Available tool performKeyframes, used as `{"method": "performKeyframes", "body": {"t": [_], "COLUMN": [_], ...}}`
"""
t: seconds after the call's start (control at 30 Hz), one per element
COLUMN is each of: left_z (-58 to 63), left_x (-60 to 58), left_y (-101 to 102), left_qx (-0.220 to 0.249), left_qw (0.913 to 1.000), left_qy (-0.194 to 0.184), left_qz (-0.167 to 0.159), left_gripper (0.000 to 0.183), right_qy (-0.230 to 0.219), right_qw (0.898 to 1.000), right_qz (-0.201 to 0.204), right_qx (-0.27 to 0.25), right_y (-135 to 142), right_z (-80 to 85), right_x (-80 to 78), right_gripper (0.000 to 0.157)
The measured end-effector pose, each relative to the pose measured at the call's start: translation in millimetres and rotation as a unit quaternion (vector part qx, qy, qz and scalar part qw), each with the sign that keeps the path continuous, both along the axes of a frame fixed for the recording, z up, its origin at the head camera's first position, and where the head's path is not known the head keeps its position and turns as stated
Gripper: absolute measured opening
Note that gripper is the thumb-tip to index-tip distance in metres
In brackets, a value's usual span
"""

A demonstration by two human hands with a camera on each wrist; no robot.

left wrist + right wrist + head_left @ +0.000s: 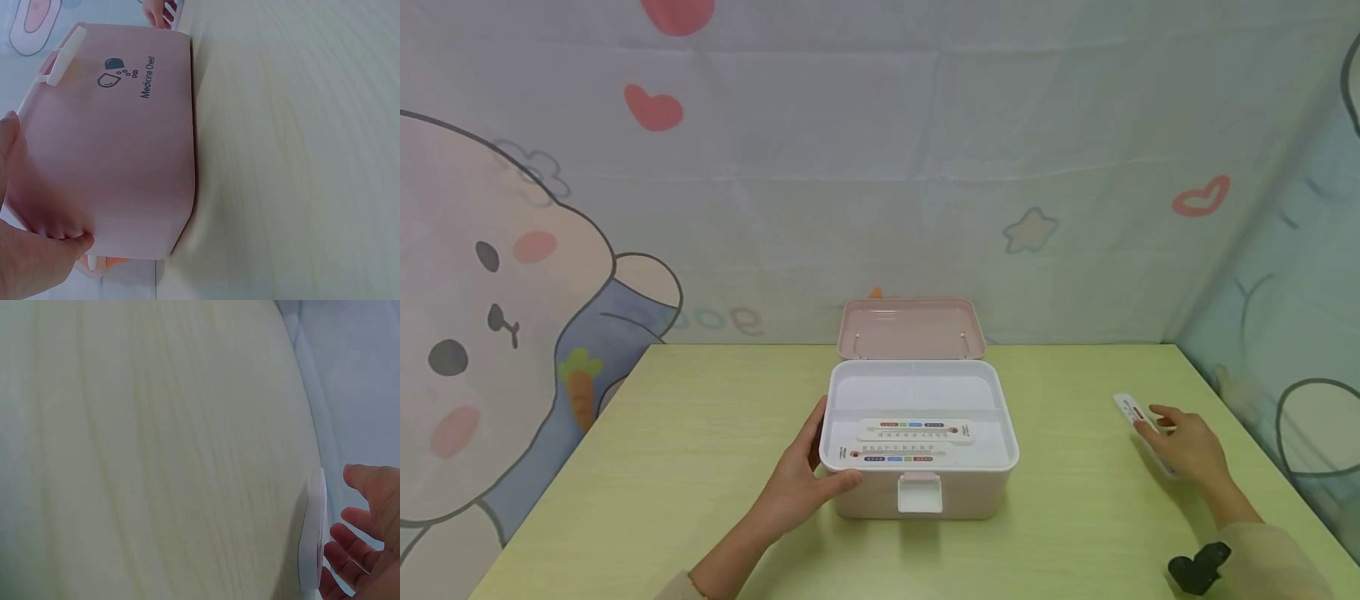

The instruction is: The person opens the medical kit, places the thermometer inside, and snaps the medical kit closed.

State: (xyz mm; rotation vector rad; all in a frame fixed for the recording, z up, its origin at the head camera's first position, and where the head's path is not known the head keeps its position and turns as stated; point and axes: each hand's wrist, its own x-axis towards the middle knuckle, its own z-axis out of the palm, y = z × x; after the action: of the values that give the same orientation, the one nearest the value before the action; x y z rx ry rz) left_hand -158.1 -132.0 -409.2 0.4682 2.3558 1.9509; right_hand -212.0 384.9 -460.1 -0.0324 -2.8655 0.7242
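The left hand (797, 483) grips the near left corner of the open box (868, 498), two thermometers (917, 430) in its near compartment. The right hand (1191, 446), fingers spread, is at a third thermometer (1127, 407) on the right; contact, I cannot tell. Only the left wrist view shows the lettering (148, 77) "Medicine Chest".
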Motion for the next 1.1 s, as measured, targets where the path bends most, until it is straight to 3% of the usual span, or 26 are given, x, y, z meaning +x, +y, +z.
{"method": "performKeyframes", "body": {"t": [0.3,1.1], "left_z": [-0.6,-2.2], "left_x": [-0.8,-0.9], "left_y": [0.5,-0.1], "left_qx": [-0.007,-0.018], "left_qw": [1.0,0.9998], "left_qy": [0.004,-0.001], "left_qz": [0.002,0.012], "left_gripper": [0.102,0.104], "right_qy": [-0.03,-0.02], "right_qw": [0.999,0.998], "right_qz": [-0.021,-0.04], "right_qx": [0.014,0.032], "right_y": [-1.9,-4.8], "right_z": [-0.8,-8.2], "right_x": [1.9,2.3], "right_gripper": [0.06,0.055]}}
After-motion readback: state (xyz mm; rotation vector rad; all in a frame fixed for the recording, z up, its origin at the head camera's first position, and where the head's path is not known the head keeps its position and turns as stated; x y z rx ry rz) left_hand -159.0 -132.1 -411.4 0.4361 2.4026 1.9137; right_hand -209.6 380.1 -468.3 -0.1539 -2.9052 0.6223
